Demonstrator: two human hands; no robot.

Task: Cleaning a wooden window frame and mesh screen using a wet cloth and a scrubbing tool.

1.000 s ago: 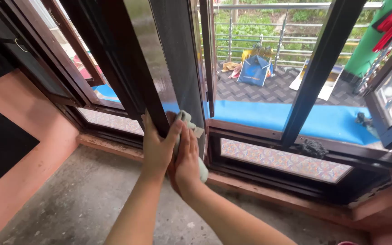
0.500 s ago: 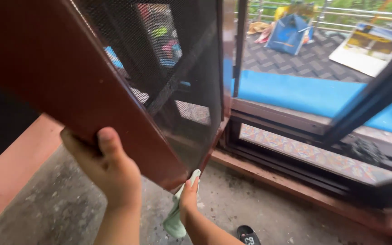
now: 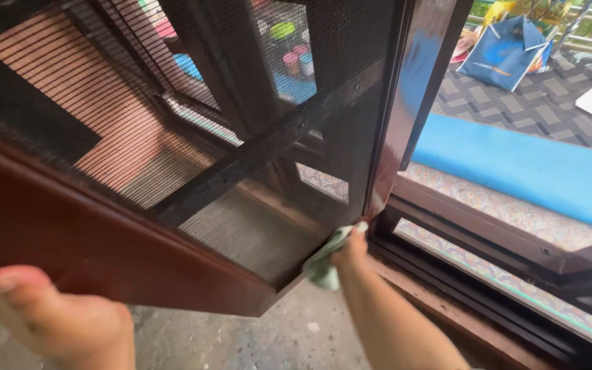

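1. Looking down from head height, the view fills with a hinged window screen panel (image 3: pixel 241 171), a dark brown wooden frame holding fine black mesh, swung inward and tilted across the scene.
2. The left hand (image 3: pixel 56 322) sits at the lower left, thumb pressed flat on the frame's broad bottom rail, gripping the rail from below; its fingers are hidden behind the wood.
3. The right hand (image 3: pixel 351 250) reaches up to the panel's lower right corner, fingers closed on a pale green cloth (image 3: pixel 323 264) that it presses against the underside of the frame there.
4. The cloth is bunched, part of it hanging just below the corner and part tucked between the fingers and the wood.
5. Under the panel lies a grey concrete floor (image 3: pixel 241 339), rough and speckled with pale flecks.
6. Seen through the mesh, a salmon-pink wall (image 3: pixel 104 137) and more dark window frames show dimly.
7. To the right runs the dark window sill (image 3: pixel 488 288), edged with a strip of colourful patterned tile.
8. Beyond the sill a bright blue mat (image 3: pixel 529 168) lies along the edge of an outdoor terrace paved in grey patterned blocks.
9. On the terrace, a blue bag (image 3: pixel 505 44) stands near a metal railing, with greenery behind.
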